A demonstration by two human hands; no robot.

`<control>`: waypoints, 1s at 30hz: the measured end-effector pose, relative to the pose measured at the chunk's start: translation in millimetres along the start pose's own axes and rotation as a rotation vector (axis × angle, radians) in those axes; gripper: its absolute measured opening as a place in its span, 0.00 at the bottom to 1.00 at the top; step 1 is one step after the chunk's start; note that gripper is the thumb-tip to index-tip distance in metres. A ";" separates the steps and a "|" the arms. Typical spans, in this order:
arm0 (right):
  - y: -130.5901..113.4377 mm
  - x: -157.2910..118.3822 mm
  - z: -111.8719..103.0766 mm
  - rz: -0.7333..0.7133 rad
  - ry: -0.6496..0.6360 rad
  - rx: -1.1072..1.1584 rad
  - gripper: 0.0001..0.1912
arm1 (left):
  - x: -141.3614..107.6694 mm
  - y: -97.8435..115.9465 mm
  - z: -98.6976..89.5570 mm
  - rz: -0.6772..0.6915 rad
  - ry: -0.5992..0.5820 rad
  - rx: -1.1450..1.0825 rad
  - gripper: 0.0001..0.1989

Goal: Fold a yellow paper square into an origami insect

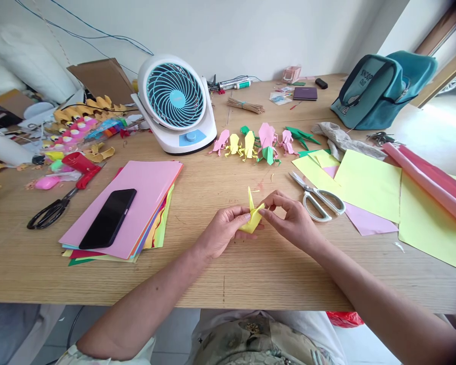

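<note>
A small folded piece of yellow paper [254,221] is held between both hands over the middle of the wooden table, with a thin point sticking up from it. My left hand [228,225] grips its left side, thumb on top and fingers partly hidden beneath. With thumb and index finger, my right hand [289,218] pinches the paper's upper right edge. White-handled scissors [319,198] lie just right of my right hand. Beyond the hands stands a row of folded paper figures in pink, yellow and green [250,144].
A black phone [108,218] rests on stacked coloured paper [152,177] at the left, beside black-handled scissors [53,212]. A fan [177,101] stands behind. Yellow sheets [368,182], a pink roll [429,177] and a teal bag [376,91] are at the right.
</note>
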State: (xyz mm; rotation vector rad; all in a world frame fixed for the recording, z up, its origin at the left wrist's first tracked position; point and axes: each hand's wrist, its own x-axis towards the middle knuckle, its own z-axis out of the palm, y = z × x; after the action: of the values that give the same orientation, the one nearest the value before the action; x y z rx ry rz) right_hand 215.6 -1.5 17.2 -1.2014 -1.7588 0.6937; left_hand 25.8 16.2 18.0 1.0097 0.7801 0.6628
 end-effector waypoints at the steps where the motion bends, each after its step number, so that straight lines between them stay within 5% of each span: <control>1: 0.0 0.1 -0.2 -0.005 0.000 0.011 0.05 | -0.1 0.3 0.3 -0.001 0.000 -0.004 0.17; 11: -2.3 -1.0 -4.2 -0.254 -0.031 -0.045 0.06 | -0.1 0.1 -0.8 0.177 0.157 0.285 0.14; 30: 2.1 -1.5 -5.4 -0.416 -0.133 -0.381 0.06 | -4.9 4.9 3.4 0.133 0.225 0.496 0.09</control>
State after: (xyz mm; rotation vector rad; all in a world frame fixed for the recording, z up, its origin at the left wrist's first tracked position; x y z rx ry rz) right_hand 221.5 -2.2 17.5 -0.9939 -2.2342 0.1999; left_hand 25.3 12.6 24.8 1.4637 1.1143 0.7220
